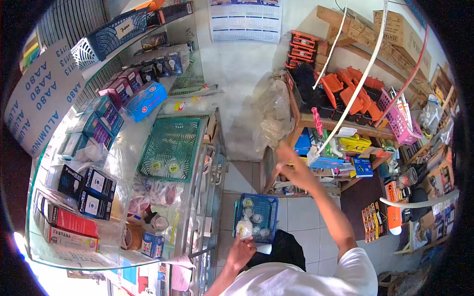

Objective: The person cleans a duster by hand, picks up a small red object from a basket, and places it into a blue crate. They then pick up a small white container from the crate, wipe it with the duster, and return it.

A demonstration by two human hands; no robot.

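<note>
Low in the middle, my left hand (241, 252) holds a small clear plastic-wrapped item (244, 229) with a whitish-yellow label, just over the near left edge of a blue basket (270, 207). Several similar wrapped items lie inside that basket. My right hand (295, 168) reaches forward, slightly blurred, with its fingers apart, near a crumpled clear plastic bag (276, 118) hanging beside the wooden shelf. Nothing shows in its fingers. On the glass counter, a green basket (170, 140) contains a few wrapped items with yellow-green labels.
The glass display case (133, 187) with boxed bulbs (89, 192) fills the left side. A wooden shelf (340, 126) with orange trays and boxes stands at the right. White cables (363, 98) hang across the view. A calendar (246, 20) is on the wall.
</note>
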